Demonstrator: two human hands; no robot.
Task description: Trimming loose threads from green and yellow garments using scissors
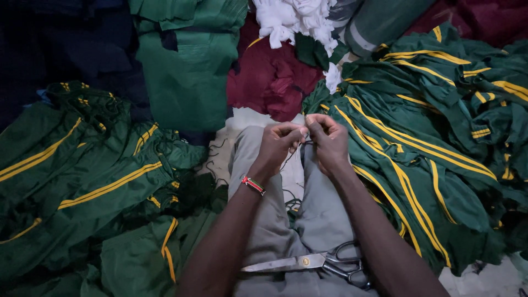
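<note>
My left hand (279,144) and my right hand (329,141) meet above my knees, fingertips pinched together on a thin dark thread (292,157) that hangs down between them. What sits at the fingertips is too small to make out. A beaded band (253,185) circles my left wrist. Large metal scissors (319,261) lie on my lap, on my grey trousers (308,220), blades pointing left.
Piles of green garments with yellow stripes lie on my left (93,181) and on my right (434,126). Ahead are plain green fabric (187,71), maroon cloth (269,77) and white scraps (291,19). Loose dark threads (212,162) trail on the floor.
</note>
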